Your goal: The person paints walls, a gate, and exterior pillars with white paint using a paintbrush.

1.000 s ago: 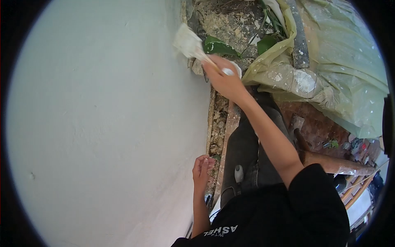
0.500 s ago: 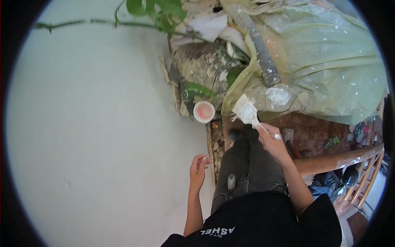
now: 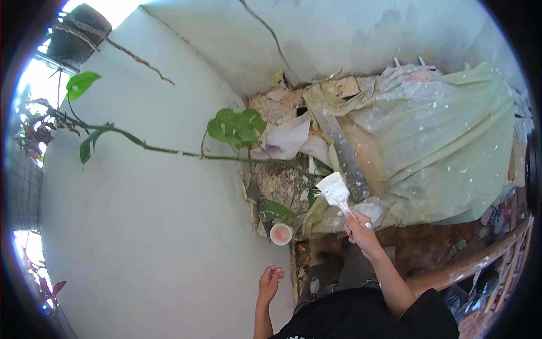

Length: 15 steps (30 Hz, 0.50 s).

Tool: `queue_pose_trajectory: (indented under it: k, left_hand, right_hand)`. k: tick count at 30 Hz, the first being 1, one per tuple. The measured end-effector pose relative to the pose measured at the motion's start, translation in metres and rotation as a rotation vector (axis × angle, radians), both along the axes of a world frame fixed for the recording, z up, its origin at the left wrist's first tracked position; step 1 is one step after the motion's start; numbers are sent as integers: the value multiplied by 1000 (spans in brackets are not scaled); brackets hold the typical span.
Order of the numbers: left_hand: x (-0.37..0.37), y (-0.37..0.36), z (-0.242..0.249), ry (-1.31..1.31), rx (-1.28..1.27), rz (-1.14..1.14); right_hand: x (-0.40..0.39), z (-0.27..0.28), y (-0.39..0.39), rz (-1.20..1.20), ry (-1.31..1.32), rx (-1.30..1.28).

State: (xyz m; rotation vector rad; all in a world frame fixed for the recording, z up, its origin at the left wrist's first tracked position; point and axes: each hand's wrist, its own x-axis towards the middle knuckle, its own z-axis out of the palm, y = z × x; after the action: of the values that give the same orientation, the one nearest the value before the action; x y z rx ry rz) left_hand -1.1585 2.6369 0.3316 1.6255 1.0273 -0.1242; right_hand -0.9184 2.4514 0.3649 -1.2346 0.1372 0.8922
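Observation:
My right hand (image 3: 359, 229) grips the handle of a wide brush (image 3: 335, 192), whose bristles and ferrule are coated in white. The bristles point up and to the left, above the edge of a plastic sheet. My left hand (image 3: 271, 280) is raised beside the white wall (image 3: 169, 243), its fingers loosely curled, with a small white spot at the fingertips; whether it holds anything is too small to tell. A white cup (image 3: 281, 234) with pinkish contents stands on the ledge between my hands, further forward.
A vine (image 3: 186, 153) hangs across the wall. A pale green plastic sheet (image 3: 440, 152), spattered white, covers a heap, with a grey board (image 3: 345, 152) on it. A curved wooden rail (image 3: 468, 263) runs at the right. Plant pots hang at the upper left.
The view has tilted up, showing more wall, vine and the corner. My right hand with the brush has moved up relative to my body and the cup. My left hand stays near the wall.

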Motion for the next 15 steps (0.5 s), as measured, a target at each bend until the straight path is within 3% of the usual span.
queue_pose_trajectory:
  k: [3, 9, 13, 15]
  left_hand:
    - [27, -5, 2, -9, 9, -13]
    - [79, -25, 8, -109, 19, -119]
    - [98, -33, 8, -132, -15, -150]
    - [107, -34, 12, -145, -11, -167]
  right_hand:
    - [24, 6, -13, 60, -98, 32]
    - [50, -2, -51, 298, -17, 90]
    - [60, -13, -68, 332, 143, 131]
    - [62, -11, -69, 302, 96, 31]
